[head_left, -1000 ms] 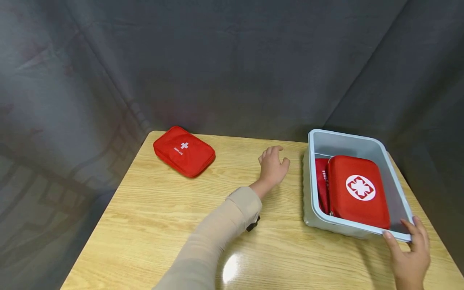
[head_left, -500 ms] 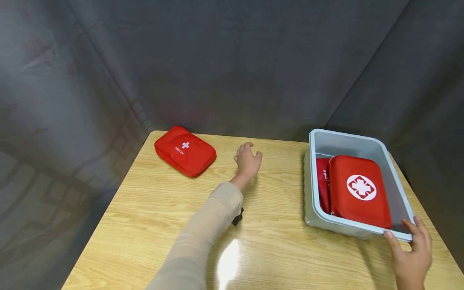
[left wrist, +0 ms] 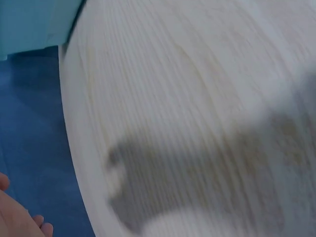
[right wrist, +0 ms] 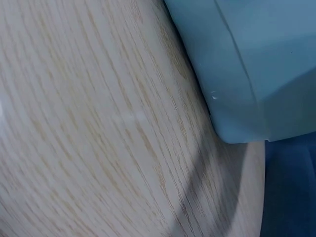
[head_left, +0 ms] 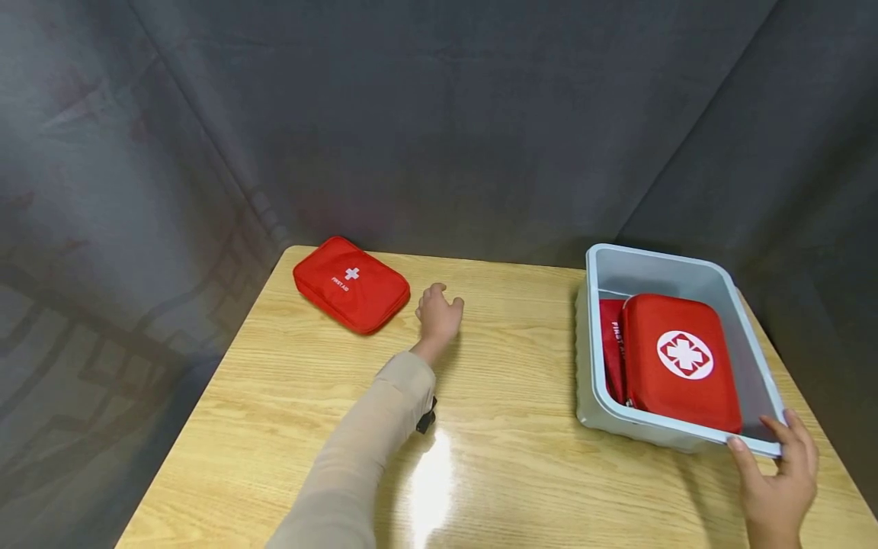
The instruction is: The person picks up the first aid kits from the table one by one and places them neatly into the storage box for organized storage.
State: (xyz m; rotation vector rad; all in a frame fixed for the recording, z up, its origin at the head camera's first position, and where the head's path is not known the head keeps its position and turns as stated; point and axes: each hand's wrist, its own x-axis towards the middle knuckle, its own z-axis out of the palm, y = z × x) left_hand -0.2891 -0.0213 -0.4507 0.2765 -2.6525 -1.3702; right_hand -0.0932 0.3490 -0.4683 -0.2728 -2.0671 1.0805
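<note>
My left hand (head_left: 439, 316) hovers over the table just right of a red first aid pouch (head_left: 351, 286), fingers loosely bent with nothing in them. Part of that left hand (left wrist: 22, 217) shows at the lower left of the left wrist view. At the right, my right hand (head_left: 780, 480) grips the near right corner of a light blue-grey plastic bin (head_left: 686, 433), thumb outside the rim and fingers over it. Inside the bin, a red hard case (head_left: 675, 396) with a white cross emblem leans beside a darker red first aid pouch (head_left: 610, 335), which it partly covers.
The wooden table (head_left: 521, 473) carries the bin near its right edge and the lone pouch at its far left corner. Dark grey cloth (head_left: 439, 137) hangs behind the table. The bin's wall (right wrist: 247, 74) fills the upper right of the right wrist view.
My left hand has moved left across the table, away from the bin and close to the lone pouch. The right hand stays on the bin's corner.
</note>
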